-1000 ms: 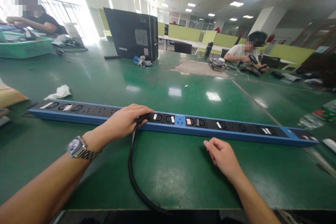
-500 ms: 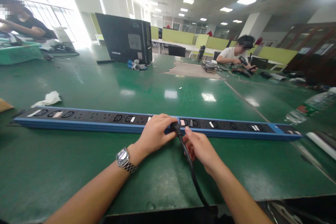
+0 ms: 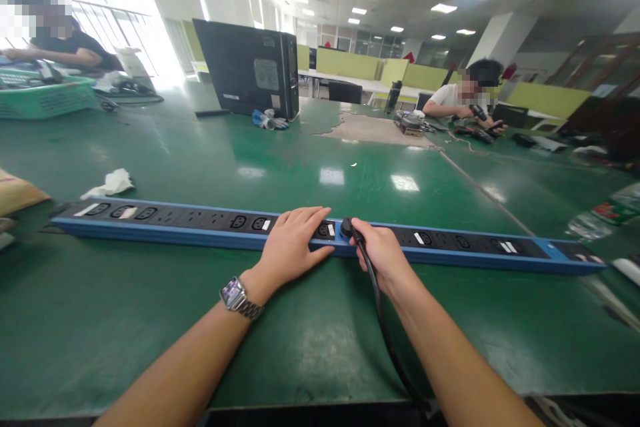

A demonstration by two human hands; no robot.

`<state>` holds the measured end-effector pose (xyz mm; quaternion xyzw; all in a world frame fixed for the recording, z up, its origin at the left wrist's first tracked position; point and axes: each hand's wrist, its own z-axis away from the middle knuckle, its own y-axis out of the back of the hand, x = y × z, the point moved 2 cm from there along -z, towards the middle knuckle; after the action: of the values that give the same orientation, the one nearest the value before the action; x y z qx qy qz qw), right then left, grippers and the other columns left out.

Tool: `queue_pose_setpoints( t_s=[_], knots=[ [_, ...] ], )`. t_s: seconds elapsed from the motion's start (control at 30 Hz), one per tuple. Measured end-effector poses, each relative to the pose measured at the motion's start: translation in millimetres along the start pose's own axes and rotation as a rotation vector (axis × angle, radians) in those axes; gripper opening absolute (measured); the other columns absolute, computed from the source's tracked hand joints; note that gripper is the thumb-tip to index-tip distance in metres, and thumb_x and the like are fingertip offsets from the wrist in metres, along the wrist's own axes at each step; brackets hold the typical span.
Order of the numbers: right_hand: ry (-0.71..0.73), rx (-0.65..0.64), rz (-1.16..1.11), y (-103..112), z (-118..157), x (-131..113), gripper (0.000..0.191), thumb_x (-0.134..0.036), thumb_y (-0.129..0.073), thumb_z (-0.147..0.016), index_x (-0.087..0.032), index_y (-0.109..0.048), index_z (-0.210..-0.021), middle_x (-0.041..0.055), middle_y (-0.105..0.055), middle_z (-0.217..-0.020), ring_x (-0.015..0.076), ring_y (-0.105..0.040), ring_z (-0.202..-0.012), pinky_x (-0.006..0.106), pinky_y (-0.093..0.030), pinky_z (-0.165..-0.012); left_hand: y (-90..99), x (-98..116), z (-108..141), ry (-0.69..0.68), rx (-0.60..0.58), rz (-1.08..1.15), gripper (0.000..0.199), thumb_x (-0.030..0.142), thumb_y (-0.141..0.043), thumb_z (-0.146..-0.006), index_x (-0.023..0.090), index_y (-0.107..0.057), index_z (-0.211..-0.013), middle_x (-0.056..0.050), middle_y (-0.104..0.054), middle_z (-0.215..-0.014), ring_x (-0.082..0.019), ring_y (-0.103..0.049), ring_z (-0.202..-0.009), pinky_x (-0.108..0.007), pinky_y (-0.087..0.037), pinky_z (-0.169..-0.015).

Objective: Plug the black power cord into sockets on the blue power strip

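A long blue power strip (image 3: 200,235) with black sockets along its top lies across the table. Over the strip's middle my left hand (image 3: 295,240) rests flat, fingers stretched and thumb apart, holding nothing. Just to its right, my right hand (image 3: 380,250) is closed on a black plug (image 3: 347,227) at the point where the cord comes out. The plug is above a blue section of the strip; whether it sits in a socket or clear of it I cannot tell. Its thick black power cord (image 3: 380,320) runs down past the table's near edge.
On the green table (image 3: 175,320) stand a black computer tower (image 3: 250,70), blue-grey gloves (image 3: 270,120) and crumpled tissue (image 3: 115,183). A plastic bottle (image 3: 607,210) lies at right, a green basket (image 3: 45,97) at far left. Two other people sit at the table's far sides.
My left hand has let go of the plug and now lies flat on the strip. My right hand has closed on the plug. The view has shifted slightly.
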<state>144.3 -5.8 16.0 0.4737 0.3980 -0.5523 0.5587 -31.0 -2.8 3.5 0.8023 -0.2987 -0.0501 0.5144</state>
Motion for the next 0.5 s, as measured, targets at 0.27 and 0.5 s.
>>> queue_pose_setpoints(
  t_s=[0.27,0.5],
  knots=[
    [0.056,0.078,0.095,-18.4,-0.1,13.4,0.044,-0.045,-0.052,-0.086,-0.017,-0.056,-0.052,-0.0029,-0.045,-0.035,0.0113,-0.042,-0.031,0.023,-0.031,-0.034,-2.5,1.0,1.1,-0.014,-0.018,-0.030,0.062,0.043,-0.065,-0.084,0.020,-0.046,-0.138,-0.009,-0.060,-0.134,-0.027,-0.052,-0.124,-0.045,-0.038,-0.106],
    [0.169,0.025,-0.296,41.6,22.5,-23.9,0.040,-0.053,-0.060,-0.083,-0.015,-0.059,-0.071,-0.0036,-0.055,-0.047,0.0089,-0.048,-0.034,0.021,-0.041,-0.039,-3.7,-0.4,1.1,-0.016,-0.006,-0.063,0.065,0.045,-0.067,-0.083,0.020,-0.046,-0.139,-0.009,-0.063,-0.129,-0.027,-0.056,-0.120,-0.045,-0.039,-0.104]
  ],
)
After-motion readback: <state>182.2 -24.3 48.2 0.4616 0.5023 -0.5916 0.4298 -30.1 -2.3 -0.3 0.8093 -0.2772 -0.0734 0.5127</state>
